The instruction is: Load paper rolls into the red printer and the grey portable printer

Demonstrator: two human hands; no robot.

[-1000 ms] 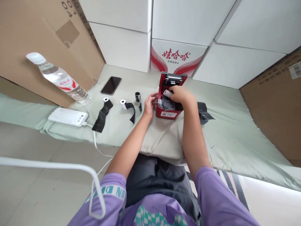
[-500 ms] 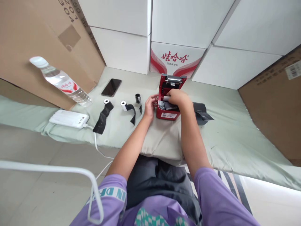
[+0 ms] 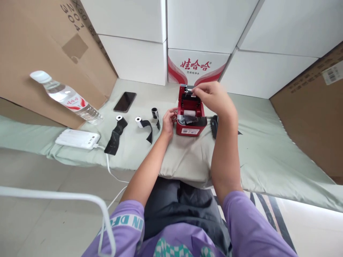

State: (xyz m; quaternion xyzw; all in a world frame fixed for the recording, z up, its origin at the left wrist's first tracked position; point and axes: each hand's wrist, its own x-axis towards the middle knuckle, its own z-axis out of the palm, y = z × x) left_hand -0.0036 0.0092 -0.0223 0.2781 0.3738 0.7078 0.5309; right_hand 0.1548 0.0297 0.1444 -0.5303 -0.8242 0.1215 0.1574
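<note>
Head view: the red printer [image 3: 190, 117] sits on a pale green cloth [image 3: 257, 150], lid swung open, just in front of the white box with red lettering [image 3: 197, 66]. The left hand [image 3: 168, 121] presses against the printer's left side, fingers curled loosely on the casing, steadying it, holding nothing else. The right hand [image 3: 213, 98] is up at the printer's raised lid, thumb and forefinger pinched together at the top edge; whether anything sits between them I cannot tell. Inside the printer lies a white roll [image 3: 189, 113], with a dark strip trailing over the front lip. Left of the printer, three small rolls line up: a black one [image 3: 154, 113] nearest, then a white one [image 3: 139, 120] with a dark tail, then another [image 3: 118, 119] with a longer tail. Beyond those, a phone [image 3: 124, 101] lies face up. Farther left, a power bank [image 3: 77, 138] and a water bottle [image 3: 65, 96] on its side. Right of the printer, a dark object [image 3: 213, 126], mostly hidden behind the forearm.
</note>
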